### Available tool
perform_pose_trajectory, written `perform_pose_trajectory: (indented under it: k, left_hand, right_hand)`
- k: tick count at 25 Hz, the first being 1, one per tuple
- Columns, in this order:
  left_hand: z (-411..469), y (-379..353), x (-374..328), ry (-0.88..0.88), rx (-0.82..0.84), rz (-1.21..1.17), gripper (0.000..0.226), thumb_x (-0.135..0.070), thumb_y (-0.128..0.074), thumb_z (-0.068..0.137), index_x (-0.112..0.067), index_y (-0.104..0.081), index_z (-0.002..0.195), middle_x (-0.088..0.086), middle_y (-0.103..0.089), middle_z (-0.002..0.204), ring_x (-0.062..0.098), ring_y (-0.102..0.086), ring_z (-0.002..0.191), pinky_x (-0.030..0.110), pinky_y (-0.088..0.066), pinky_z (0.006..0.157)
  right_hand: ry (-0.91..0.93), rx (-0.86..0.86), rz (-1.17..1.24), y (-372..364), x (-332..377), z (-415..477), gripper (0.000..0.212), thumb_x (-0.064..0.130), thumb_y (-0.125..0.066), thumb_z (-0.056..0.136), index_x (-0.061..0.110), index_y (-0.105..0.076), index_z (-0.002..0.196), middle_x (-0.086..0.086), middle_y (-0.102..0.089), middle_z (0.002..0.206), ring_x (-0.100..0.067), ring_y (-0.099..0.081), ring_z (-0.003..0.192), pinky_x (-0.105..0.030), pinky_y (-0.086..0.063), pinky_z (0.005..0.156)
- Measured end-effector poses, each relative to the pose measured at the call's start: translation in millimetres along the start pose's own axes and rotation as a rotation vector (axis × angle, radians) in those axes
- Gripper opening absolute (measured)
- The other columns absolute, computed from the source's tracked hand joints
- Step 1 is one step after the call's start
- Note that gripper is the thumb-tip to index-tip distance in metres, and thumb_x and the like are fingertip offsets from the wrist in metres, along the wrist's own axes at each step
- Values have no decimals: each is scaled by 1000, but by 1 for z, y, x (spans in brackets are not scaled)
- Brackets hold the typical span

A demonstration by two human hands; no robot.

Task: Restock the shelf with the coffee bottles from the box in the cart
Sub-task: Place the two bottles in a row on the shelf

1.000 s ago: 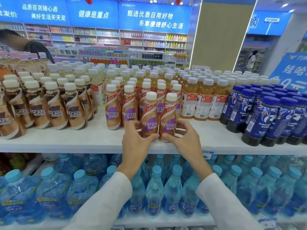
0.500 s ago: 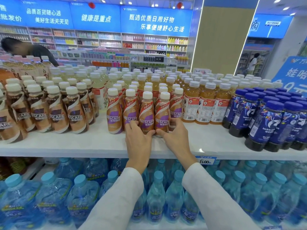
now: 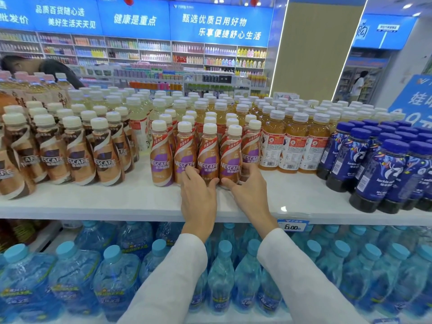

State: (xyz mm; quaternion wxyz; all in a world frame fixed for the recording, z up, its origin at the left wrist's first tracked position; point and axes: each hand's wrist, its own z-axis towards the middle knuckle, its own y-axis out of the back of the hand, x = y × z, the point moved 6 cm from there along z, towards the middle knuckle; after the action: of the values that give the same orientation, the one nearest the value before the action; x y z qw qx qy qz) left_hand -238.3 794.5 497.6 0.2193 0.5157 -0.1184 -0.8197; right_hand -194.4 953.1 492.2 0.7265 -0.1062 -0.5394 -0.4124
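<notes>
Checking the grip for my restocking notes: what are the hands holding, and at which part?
Each hand holds one purple-label coffee bottle near its base: left hand on the third bottle, right hand on the fourth bottle, both standing on the shelf.

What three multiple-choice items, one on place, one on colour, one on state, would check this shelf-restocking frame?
1. Where do the purple-label coffee bottles stand?
A. Between the brown-label coffee bottles and the amber tea bottles
B. On the lower shelf among the water bottles
C. Right of the dark blue bottles

2. What colour are the dark blue bottles' caps?
A. White
B. Blue
C. Red

3. What are the hands doing?
A. Hanging free of the shelf
B. Lifting one bottle high
C. Resting against the bases of the front coffee bottles

Answers: 1 A, they sit between those groups on the top shelf. 2 B, the caps match the labels. 3 C, the left hand and right hand touch upright bottles.
</notes>
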Motion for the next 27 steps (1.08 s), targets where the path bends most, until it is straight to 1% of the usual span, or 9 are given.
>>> perform_pose_trajectory:
  k: [2, 4, 9, 13, 16, 19, 22, 25, 27]
  left_hand:
    - [-1, 0, -1, -1, 4, 19, 46, -37, -72, 92, -17, -43, 121, 6, -53, 122, 23, -57, 107, 26, -40, 79]
    - [-1, 0, -2, -10, 7, 31, 47, -38, -71, 93, -14, -43, 124, 7, -53, 124, 24, -57, 109, 26, -42, 81]
    - [-2, 1, -4, -7, -2, 45, 47, -38, -70, 94, -15, -44, 124, 8, -54, 126, 24, -58, 112, 30, -49, 87]
    - [-2, 0, -3, -5, -4, 49, 48, -40, -70, 93, -17, -43, 125, 6, -55, 126, 22, -58, 112, 27, -48, 85]
    - [-2, 0, -1, 2, 6, 59, 51, -42, -71, 93, -16, -42, 127, 7, -55, 128, 24, -58, 114, 31, -51, 89]
    - [-2, 0, -1, -2, 6, 69, 55, -42, -70, 93, -13, -43, 130, 9, -55, 130, 26, -58, 117, 35, -53, 93]
    - [-3, 0, -2, 4, 17, 73, 57, -44, -70, 92, -15, -42, 132, 8, -54, 132, 25, -57, 120, 35, -54, 96]
    - [-3, 0, -3, 9, 46, 96, 58, -46, -70, 92, -15, -45, 134, 7, -54, 136, 24, -55, 123, 37, -53, 101]
    - [-9, 7, 0, -25, 52, 129, 48, -45, -69, 93, -15, -50, 126, 6, -56, 131, 24, -56, 118, 38, -53, 99]
  right_hand:
    - [1, -5, -5, 0, 0, 0, 61, 34, -87, 77, 29, -53, 127, 12, -64, 118, -3, -63, 101, -11, -44, 77]
    - [5, -7, -19, -1, 0, -1, 61, 35, -86, 78, 30, -52, 129, 11, -64, 120, -3, -62, 101, -9, -43, 76]
    - [19, -6, -51, -2, 1, -2, 62, 38, -83, 82, 29, -49, 133, 8, -62, 127, -7, -61, 108, -10, -41, 79]
    - [26, 6, -47, -2, 2, -4, 62, 38, -82, 83, 28, -48, 134, 6, -62, 130, -10, -62, 112, -18, -49, 87]
    - [29, 18, -57, -2, 4, -7, 61, 38, -80, 85, 26, -48, 136, 4, -61, 132, -13, -62, 116, -30, -54, 97]
    - [31, 35, -65, 0, 8, -7, 59, 36, -79, 86, 22, -51, 136, 1, -63, 131, -16, -61, 118, -36, -54, 101]
    - [30, 52, -66, 2, 13, -10, 56, 33, -78, 88, 20, -52, 135, 0, -63, 130, -18, -61, 119, -38, -53, 102]
    - [28, 76, -89, 3, 17, -10, 60, 32, -75, 91, 16, -48, 141, -3, -60, 138, -22, -57, 126, -43, -49, 107]
    - [27, 102, -113, 5, 19, -14, 67, 32, -75, 91, 14, -43, 146, -6, -53, 146, -25, -53, 132, -46, -46, 110]
